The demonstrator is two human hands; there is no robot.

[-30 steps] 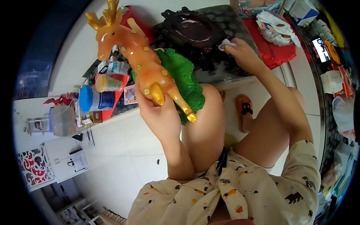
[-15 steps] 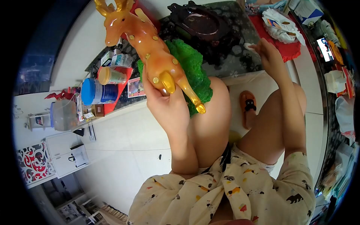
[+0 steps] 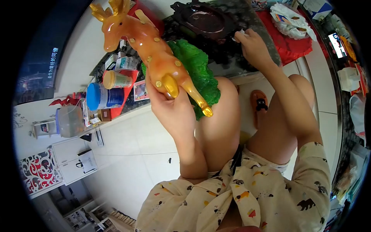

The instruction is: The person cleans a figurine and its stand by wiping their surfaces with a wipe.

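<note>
My left hand is closed around the lower body of a glossy orange deer figurine with gold antlers, hooves and round gold spots. Its green rocky base rests against my left thigh. Over the dark counter, my right hand is closed in a pinch on a small white tissue, partly hidden by the fingers. Just left of that hand lies a dark carved stand with an oval hollow. I cannot tell whether the tissue touches the stand.
A blue-lidded jar and a tan-lidded cup stand on the counter's left part. At the right, a white plastic bag lies on red cloth. Farther right is a lit phone. A screen hangs at the upper left.
My right hand has moved left with the white tissue, closer to the dark stand. The deer figurine stays in my left hand, and the view has shifted slightly.
</note>
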